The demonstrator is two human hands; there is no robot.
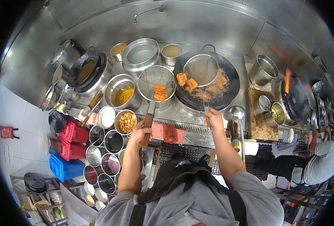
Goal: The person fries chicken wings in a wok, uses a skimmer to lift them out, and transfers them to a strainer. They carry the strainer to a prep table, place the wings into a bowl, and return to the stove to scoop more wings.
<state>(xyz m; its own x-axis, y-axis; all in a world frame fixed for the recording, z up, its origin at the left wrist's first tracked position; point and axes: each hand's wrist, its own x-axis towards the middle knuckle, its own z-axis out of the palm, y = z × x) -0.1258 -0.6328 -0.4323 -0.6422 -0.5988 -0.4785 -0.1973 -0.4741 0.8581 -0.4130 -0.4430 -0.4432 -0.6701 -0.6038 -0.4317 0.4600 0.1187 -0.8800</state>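
Gripping a wooden handle [147,126], our left hand [139,132] is clenched around it and holds a round wire strainer [151,78] out over the middle of the range [182,111]. A few orange fried strips [160,92] lie in its mesh. Our right hand [213,119] is closed on the thin metal handle of a second skimmer [202,66]. That skimmer is tilted over the black wok [233,77] at the back right of the range, and it carries two golden fried pieces [185,82] just above the bubbling oil, where more pieces float.

Just beside the left strainer stands a steel pot of yellow oil [122,96]. Nearer us, along the front left edge, sits a bowl of pale nuts [126,122] among many small steel tubs. A red cloth [166,132] lies on the front edge between our hands, and a ladle [237,112] rests to the right of the wok.

We judge the main risk to be the hot oil: a piece sliding off the tilted skimmer could splash our right forearm, which is bare and close above the wok. Oil dripping between wok and strainer could slick the range. Further right, a flame [287,80] rises from another wok, near a co-worker [323,162] in grey.
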